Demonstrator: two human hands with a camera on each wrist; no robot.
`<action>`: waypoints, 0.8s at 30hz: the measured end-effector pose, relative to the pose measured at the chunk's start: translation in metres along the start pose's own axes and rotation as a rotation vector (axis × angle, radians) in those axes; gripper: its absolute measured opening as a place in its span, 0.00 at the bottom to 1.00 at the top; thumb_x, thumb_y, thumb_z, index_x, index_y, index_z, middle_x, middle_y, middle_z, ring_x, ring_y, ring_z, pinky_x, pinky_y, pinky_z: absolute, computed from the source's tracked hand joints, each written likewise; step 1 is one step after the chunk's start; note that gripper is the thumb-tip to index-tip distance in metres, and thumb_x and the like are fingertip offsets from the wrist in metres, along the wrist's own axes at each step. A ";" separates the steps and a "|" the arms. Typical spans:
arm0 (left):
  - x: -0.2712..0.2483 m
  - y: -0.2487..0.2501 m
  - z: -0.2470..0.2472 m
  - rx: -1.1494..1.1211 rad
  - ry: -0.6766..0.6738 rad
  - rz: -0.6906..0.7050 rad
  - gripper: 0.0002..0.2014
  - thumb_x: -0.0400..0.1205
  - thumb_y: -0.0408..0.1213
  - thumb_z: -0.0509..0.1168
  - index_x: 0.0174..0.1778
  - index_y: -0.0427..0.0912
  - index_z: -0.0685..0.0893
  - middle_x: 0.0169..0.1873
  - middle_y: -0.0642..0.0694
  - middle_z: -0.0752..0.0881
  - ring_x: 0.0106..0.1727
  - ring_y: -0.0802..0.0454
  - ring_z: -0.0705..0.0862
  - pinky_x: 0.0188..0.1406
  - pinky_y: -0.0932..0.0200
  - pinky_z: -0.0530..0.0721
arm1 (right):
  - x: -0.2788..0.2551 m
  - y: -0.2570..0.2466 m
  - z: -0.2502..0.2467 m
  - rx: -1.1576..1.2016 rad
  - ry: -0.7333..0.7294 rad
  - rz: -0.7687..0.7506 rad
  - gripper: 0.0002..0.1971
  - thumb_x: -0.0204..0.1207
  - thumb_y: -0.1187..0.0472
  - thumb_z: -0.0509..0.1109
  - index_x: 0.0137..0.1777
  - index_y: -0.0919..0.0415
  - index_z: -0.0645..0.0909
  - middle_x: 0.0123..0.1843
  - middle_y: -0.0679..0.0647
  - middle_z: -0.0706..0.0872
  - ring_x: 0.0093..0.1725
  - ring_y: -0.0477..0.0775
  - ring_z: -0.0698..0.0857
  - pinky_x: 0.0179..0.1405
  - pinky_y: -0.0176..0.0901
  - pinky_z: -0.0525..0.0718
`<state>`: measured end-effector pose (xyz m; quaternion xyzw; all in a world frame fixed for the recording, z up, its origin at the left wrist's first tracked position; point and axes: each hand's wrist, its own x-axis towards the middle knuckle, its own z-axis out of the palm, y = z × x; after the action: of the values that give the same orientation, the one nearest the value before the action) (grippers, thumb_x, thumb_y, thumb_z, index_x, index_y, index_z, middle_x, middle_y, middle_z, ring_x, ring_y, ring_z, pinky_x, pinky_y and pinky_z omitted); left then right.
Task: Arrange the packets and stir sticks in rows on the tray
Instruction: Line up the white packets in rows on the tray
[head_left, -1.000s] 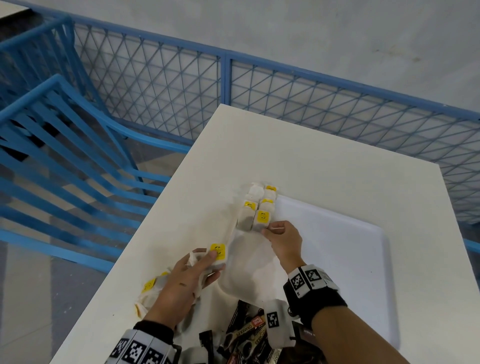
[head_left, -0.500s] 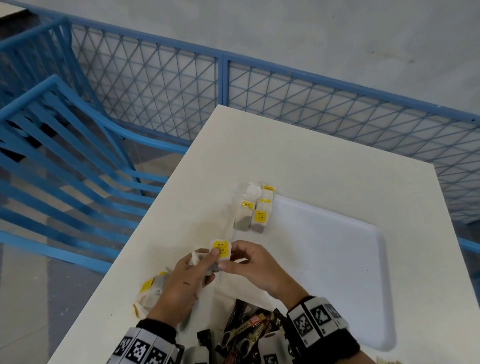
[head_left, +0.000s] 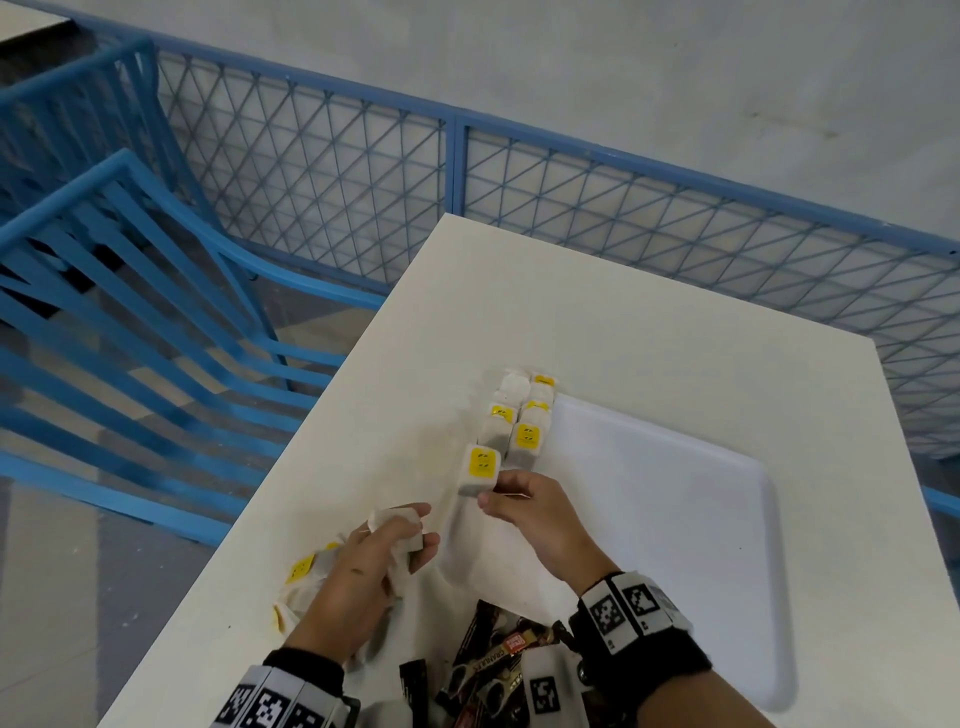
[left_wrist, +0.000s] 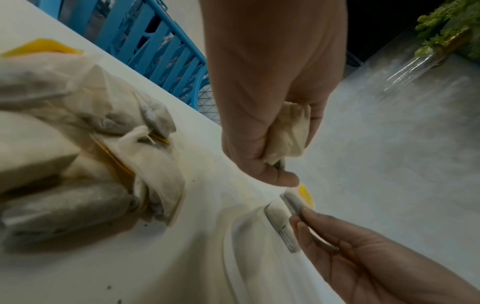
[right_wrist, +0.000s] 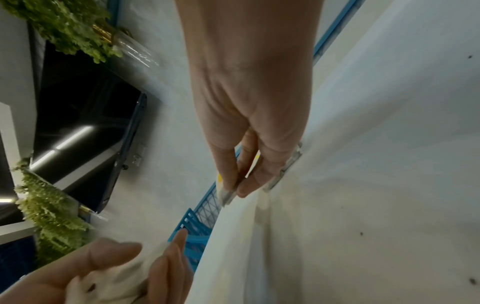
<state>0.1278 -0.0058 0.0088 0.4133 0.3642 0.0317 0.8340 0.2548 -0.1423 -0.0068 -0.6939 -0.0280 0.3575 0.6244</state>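
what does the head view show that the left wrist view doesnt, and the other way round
Only the head view shows the rows of placed packets at the white tray's far left corner, the dark sachets near the wrists, and the yellow label face of the packet pinched by the right hand.

Only the left wrist view shows a close-up of the loose packet pile and a green plant.

Both show the left hand gripping a crumpled packet.
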 end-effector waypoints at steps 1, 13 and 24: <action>0.000 0.000 -0.001 0.003 -0.002 0.000 0.10 0.82 0.27 0.59 0.54 0.28 0.83 0.48 0.38 0.85 0.45 0.46 0.86 0.44 0.62 0.89 | 0.004 0.000 -0.001 -0.005 0.024 0.006 0.07 0.72 0.73 0.71 0.46 0.63 0.85 0.41 0.56 0.87 0.43 0.50 0.86 0.49 0.36 0.86; -0.004 0.005 -0.002 0.067 -0.015 0.028 0.11 0.79 0.25 0.64 0.57 0.28 0.83 0.48 0.35 0.89 0.49 0.45 0.89 0.44 0.63 0.88 | 0.037 0.011 0.000 -0.269 0.331 -0.021 0.14 0.66 0.65 0.79 0.46 0.62 0.76 0.40 0.56 0.86 0.33 0.52 0.84 0.33 0.42 0.84; -0.006 0.005 0.004 0.088 -0.047 0.068 0.08 0.79 0.28 0.65 0.50 0.27 0.84 0.40 0.41 0.89 0.39 0.55 0.89 0.37 0.68 0.85 | 0.023 0.004 0.008 -0.366 0.367 -0.144 0.13 0.70 0.57 0.76 0.47 0.57 0.75 0.34 0.43 0.81 0.34 0.39 0.79 0.34 0.24 0.74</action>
<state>0.1268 -0.0071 0.0177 0.4624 0.3313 0.0344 0.8217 0.2658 -0.1255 -0.0207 -0.8446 -0.0277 0.1693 0.5072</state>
